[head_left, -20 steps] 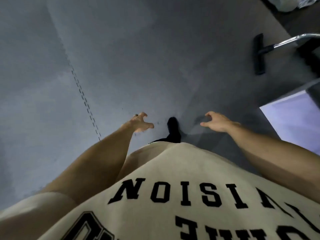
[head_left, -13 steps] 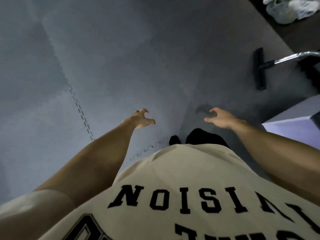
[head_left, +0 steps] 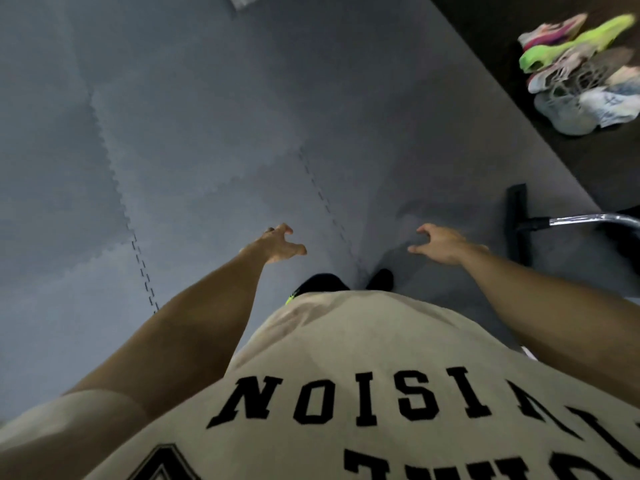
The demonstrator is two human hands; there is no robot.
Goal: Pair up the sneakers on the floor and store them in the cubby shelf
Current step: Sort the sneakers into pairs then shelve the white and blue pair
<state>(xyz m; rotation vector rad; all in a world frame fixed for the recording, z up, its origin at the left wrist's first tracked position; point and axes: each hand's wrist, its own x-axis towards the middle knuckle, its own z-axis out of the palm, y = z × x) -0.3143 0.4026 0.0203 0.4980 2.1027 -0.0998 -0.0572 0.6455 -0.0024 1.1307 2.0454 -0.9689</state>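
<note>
Sneakers (head_left: 581, 74) now fill more of the far right corner — a jumbled pile on dark floor. Left hand (head_left: 278, 244) and right hand (head_left: 439, 244) hover over grey mats (head_left: 207, 133) — both open, fingers curled, holding nothing.

The grey floor mat (head_left: 214, 126) looks like matt foam, with toothed joins between its tiles. The silver vacuum tube (head_left: 588, 220) is shiny metal, and its black floor head (head_left: 516, 223) looks like dull plastic. The beige shirt (head_left: 363, 341) is soft cloth with black letters. The heaped colourful sneakers (head_left: 581, 74) look like woven mesh.
</note>
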